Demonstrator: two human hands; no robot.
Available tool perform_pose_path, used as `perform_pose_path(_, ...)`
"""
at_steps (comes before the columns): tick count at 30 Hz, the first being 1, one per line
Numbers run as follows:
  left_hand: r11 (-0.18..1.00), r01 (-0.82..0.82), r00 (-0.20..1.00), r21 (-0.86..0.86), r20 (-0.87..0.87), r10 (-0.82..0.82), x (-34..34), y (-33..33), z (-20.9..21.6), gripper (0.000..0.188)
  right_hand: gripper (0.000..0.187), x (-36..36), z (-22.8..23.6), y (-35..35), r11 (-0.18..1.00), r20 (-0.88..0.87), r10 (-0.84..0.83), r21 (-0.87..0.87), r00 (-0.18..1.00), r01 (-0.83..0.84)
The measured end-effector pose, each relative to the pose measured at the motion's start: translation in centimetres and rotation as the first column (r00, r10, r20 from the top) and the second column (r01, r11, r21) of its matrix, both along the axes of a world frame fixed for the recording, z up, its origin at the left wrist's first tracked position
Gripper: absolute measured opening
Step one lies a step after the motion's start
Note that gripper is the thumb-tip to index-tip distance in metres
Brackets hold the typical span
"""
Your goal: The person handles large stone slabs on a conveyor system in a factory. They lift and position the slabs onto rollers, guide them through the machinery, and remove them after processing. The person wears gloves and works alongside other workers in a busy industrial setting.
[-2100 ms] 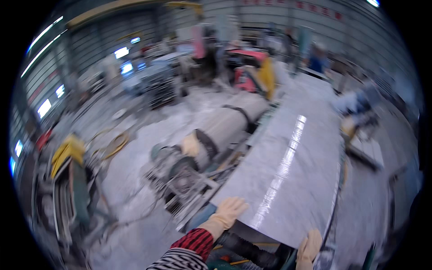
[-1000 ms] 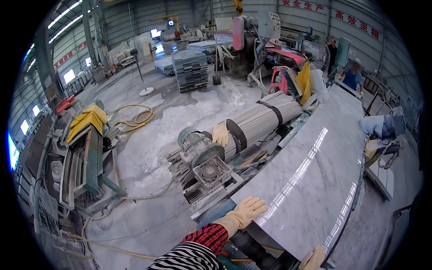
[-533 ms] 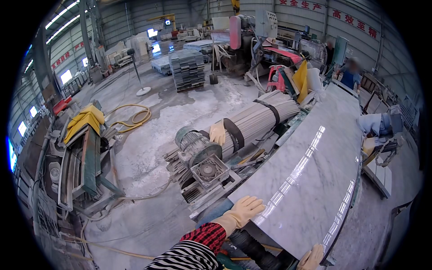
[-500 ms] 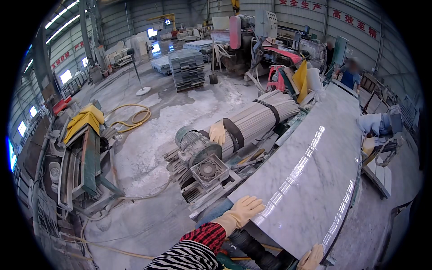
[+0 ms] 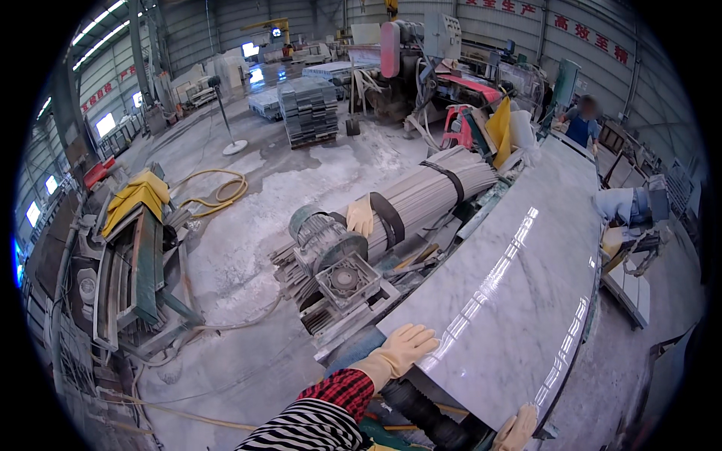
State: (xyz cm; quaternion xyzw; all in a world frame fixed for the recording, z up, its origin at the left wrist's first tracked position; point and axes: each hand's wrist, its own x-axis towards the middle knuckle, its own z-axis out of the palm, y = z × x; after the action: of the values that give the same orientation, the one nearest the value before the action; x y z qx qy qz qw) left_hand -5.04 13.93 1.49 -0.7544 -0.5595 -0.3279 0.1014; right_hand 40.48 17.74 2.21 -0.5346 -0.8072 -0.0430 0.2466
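Observation:
A long polished white marble slab (image 5: 481, 316) with grey veins stretches away from me on the right, its top reflecting strips of light. My left hand (image 5: 402, 350), in a cream rubber glove below a red-black checked cuff and a striped sleeve, lies on its near left corner with the fingers stretched out. My right hand (image 5: 516, 428), gloved alike, rests at the near right corner with its fingers extended; its lower part is cut off by the picture's rim. A dark ribbed hose (image 5: 425, 413) shows below the slab's near edge.
Left of the slab are a motor (image 5: 327, 239), a strapped bundle of long strips (image 5: 444, 184) and a loose glove (image 5: 360, 216). A person (image 5: 581, 124) stands at the slab's far end. Farther off are stacked slabs (image 5: 308, 109), a yellow hose (image 5: 226, 192) and a metal frame (image 5: 139, 263).
The view has shifted slightly, so everything sits a little further left and up or down. Both hands keep their places on the slab. The far person's arms have moved slightly.

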Motion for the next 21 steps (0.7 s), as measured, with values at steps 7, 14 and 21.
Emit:
perform_pose_path(7,0.996,-0.010,1.000,-0.092,-0.022,0.008,-0.18,-0.43,-0.59,0.061,0.039,-0.13,0.05,-0.48,1.000,0.035,0.001,0.002,0.999,-0.001)
perform_pose_path(14,0.987,-0.020,1.000,-0.161,-0.009,0.019,-0.03,-0.74,-0.77,0.057,0.042,0.36,-0.34,-0.65,1.000,0.048,0.010,0.000,0.999,-0.010)
perform_pose_path(21,0.996,-0.017,0.999,-0.090,-0.045,0.013,-0.18,-0.98,-0.90,0.072,0.045,0.04,-0.25,-0.93,0.995,0.076,-0.045,-0.086,0.996,0.051)
